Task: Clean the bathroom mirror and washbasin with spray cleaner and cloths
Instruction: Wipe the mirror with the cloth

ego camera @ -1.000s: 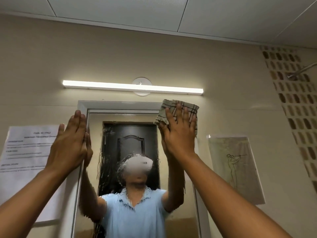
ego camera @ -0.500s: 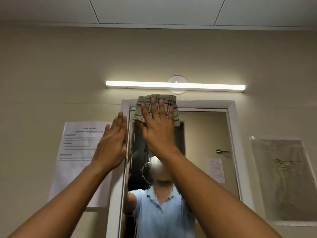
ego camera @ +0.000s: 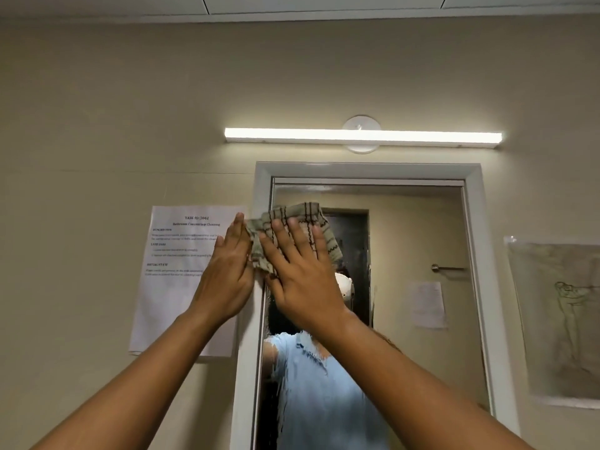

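Note:
The tall mirror (ego camera: 415, 241) in a white frame (ego camera: 367, 170) fills the middle and right of the head view. A beige checked cloth (ego camera: 293, 219) lies flat against the glass near its upper left corner. My right hand (ego camera: 302, 277) presses on the cloth with fingers spread. My left hand (ego camera: 227, 280) rests flat, fingers together, on the left side of the frame, touching the cloth's edge. Wet streaks run down the left part of the glass. The washbasin and spray cleaner are out of view.
A lit tube lamp (ego camera: 363, 136) hangs above the mirror. A printed task sheet (ego camera: 181, 280) is taped to the wall on the left, a sketch in a plastic sleeve (ego camera: 565, 319) on the right. The mirror reflects a person, a dark door and a handle.
My right hand has dragged the cloth from the mirror's top right across to its left side and then a little down. My left hand stayed on the left frame. The view shifted left.

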A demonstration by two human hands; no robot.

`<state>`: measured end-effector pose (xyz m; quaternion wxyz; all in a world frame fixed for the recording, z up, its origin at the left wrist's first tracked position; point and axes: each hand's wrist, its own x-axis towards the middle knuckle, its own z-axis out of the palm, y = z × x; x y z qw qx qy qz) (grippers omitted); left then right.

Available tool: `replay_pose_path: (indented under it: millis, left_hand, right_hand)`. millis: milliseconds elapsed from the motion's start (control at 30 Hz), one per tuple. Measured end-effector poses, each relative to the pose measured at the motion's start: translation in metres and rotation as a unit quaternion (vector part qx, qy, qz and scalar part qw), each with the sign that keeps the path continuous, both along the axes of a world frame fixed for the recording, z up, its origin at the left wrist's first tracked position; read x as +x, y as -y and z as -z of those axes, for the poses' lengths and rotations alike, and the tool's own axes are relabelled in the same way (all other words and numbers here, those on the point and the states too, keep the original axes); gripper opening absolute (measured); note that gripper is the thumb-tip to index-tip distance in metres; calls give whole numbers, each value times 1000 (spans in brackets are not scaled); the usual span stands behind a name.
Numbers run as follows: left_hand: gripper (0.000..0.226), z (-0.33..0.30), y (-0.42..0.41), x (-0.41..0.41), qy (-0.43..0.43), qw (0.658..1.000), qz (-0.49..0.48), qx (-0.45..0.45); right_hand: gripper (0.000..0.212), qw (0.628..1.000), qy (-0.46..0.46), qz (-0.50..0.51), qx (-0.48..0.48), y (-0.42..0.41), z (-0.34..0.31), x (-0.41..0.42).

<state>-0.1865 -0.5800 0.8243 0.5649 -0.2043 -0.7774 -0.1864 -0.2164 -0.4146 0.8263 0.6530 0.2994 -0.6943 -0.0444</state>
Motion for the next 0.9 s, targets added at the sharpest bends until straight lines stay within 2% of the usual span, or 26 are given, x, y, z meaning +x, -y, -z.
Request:
replay_pose_path:
  millis: [100,233,333,467,733,900]
  left_hand:
    - [65,13,8,2,26,999,-34,-13]
    - [62,17,5,4,12,998,-56,-17]
    - [62,19,-1,1,8,997,-81,2]
    - [63,25,-3,-2,-5,995,-95,16]
    - [75,27,0,-9,-20,991,-131,-23]
    - [80,27,0,-23,-13,991,-130,5]
  right_hand:
    - [64,999,-11,13,38,-8,19,-2]
    - [62,998,8,26,63,-8,-20,-2]
    - [64,998,40,32,28,-3,-56,2]
    - [62,997,37,58,17,-13,-60,4]
    - [66,993,34,69,-85,-117,-51,-5]
    - [64,984,57,72,-150,-181,-43,-4]
